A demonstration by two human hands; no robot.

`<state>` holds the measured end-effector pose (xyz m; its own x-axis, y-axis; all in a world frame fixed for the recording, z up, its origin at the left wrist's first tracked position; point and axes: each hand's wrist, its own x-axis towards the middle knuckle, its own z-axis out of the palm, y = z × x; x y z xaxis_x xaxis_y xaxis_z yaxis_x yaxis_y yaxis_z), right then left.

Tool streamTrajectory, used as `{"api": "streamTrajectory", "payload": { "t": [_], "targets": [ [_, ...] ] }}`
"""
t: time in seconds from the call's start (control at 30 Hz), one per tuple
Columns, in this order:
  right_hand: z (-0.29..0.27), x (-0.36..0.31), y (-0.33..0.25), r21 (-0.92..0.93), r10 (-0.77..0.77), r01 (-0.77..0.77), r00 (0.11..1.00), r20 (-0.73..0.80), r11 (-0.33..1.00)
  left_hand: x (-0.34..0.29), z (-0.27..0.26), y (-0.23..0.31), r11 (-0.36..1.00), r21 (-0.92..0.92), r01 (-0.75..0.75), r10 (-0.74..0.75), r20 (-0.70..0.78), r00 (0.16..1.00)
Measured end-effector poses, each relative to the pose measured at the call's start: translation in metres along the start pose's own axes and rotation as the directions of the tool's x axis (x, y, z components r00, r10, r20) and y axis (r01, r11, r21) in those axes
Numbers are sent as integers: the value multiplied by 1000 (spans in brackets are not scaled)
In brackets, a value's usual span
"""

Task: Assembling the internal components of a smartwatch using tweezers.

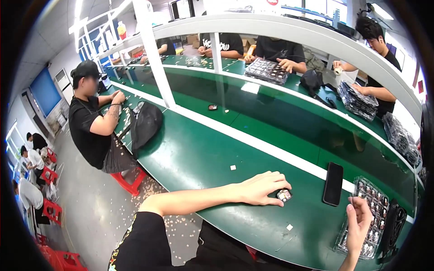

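Note:
My left hand (266, 188) reaches across the green table, with thumb and fingers closed around the edges of a small square electronic device (284, 195). The device lies on the tabletop and shows a pale, shiny face. To the right, my right hand (358, 220) is raised over a clear plastic tray (340, 244) filled with rows of small dark devices. Its fingers are curled toward the thumb; whatever is between them is too small to make out. A black smartphone (333, 184) lies between my two hands, beside the tray.
Small white squares (233, 167) lie on the table. A black bag (147, 126) sits near a seated co-worker (92, 117) at left. A white frame post (153, 54) and shelf rise ahead. Black cables (393, 226) lie right of the tray. Other workers sit across the table.

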<state>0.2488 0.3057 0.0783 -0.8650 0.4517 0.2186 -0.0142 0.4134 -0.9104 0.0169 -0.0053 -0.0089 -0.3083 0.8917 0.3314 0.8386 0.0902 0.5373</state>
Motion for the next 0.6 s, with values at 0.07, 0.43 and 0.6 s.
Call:
{"api": "streamTrajectory", "payload": {
  "t": [0.07, 0.43, 0.6],
  "targets": [
    [41, 2, -16, -12, -11, 13, 988, 154, 1000, -1, 1, -6, 998, -67, -17, 18, 11, 1000],
    [116, 5, 54, 137, 43, -79, 968, 247, 987, -1, 5, 8, 999, -55, 3, 0, 60, 998],
    [121, 4, 58, 171, 38, -76, 975, 221, 982, -4, 2, 9, 996, -73, -45, 45, -7, 999]
  ]
}}
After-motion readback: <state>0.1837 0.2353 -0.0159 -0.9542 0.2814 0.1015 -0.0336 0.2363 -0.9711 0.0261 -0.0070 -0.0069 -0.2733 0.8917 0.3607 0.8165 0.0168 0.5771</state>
